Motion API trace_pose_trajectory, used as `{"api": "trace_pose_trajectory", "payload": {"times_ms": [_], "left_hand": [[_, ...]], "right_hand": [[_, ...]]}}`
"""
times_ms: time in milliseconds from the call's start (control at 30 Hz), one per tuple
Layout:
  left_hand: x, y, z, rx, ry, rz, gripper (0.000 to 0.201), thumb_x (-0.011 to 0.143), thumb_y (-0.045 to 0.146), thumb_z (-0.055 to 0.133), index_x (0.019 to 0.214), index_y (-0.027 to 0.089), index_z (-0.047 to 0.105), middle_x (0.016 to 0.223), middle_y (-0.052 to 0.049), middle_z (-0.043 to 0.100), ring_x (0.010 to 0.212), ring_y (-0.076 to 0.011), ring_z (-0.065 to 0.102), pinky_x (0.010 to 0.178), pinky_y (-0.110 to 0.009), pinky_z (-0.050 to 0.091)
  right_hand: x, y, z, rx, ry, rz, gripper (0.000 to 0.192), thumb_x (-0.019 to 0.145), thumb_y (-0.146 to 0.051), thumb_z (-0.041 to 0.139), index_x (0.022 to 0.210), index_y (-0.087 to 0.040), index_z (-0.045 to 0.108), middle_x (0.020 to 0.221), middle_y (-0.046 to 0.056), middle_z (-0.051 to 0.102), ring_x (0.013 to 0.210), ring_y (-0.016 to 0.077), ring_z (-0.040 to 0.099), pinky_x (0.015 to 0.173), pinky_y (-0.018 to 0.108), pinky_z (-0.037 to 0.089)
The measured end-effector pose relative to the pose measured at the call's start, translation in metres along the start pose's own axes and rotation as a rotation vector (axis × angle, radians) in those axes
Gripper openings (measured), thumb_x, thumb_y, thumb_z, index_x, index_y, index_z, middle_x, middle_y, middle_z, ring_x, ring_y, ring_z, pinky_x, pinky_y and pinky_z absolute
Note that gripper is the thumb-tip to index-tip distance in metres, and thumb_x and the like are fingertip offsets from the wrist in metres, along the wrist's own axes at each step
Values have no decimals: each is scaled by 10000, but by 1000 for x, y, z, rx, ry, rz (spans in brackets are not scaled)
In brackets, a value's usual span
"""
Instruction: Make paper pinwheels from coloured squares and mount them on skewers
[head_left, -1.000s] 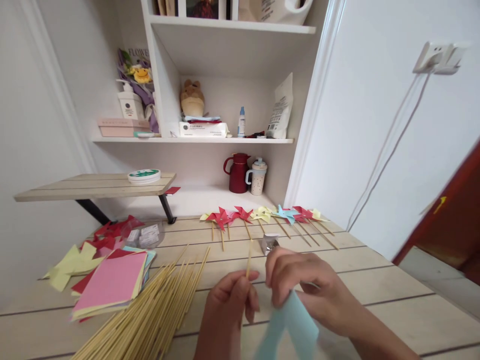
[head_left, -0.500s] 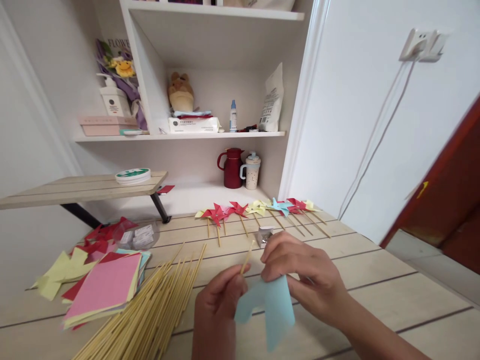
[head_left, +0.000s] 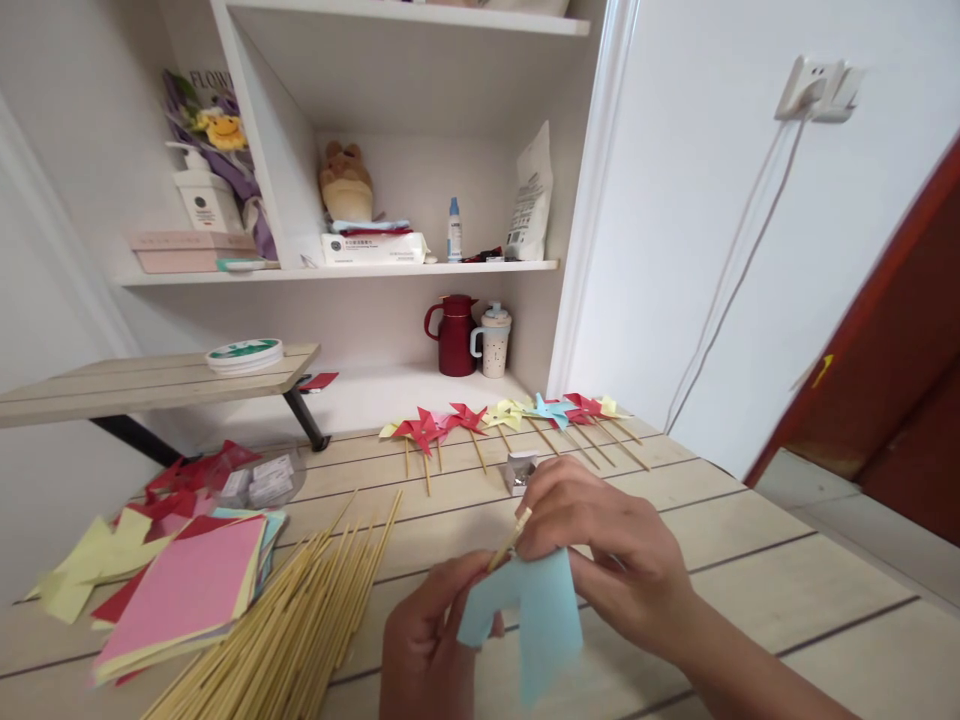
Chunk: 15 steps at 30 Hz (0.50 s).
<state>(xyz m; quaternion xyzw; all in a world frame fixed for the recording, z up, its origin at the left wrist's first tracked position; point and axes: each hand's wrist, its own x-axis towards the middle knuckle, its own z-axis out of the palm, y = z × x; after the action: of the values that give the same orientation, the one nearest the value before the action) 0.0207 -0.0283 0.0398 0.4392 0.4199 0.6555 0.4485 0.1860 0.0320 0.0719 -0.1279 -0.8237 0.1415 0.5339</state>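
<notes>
Left hand grips stick, tilted more; right hand pinches blue paper, seemingly nearer stick tip.

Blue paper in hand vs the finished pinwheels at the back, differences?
The blue paper is held off the table by both hands; the pinwheels lie in a row on the table. The blue paper is one colour; the pinwheels are red, yellow and blue. Both are paper with a stick.
</notes>
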Motion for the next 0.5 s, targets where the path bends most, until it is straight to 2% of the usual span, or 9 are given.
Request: {"api": "trace_pose_trajectory", "payload": {"times_ms": [300,500], "left_hand": [[1,-10,-3,23,17,37,195,731,413,735,795,245,811,697,-37,733,591,-167,625,566,-251,505],[1,-21,-6,77,43,147,203,766,440,704,801,268,805,762,-38,739,647,-175,637,590,-247,494]], "right_hand": [[1,0,1,6,5,16,170,885,-115,614,950,-236,714,782,36,705,801,201,636,761,399,525],[1,0,1,6,8,23,172,884,-99,611,944,-229,706,776,41,692,815,205,626,759,400,519]]}}
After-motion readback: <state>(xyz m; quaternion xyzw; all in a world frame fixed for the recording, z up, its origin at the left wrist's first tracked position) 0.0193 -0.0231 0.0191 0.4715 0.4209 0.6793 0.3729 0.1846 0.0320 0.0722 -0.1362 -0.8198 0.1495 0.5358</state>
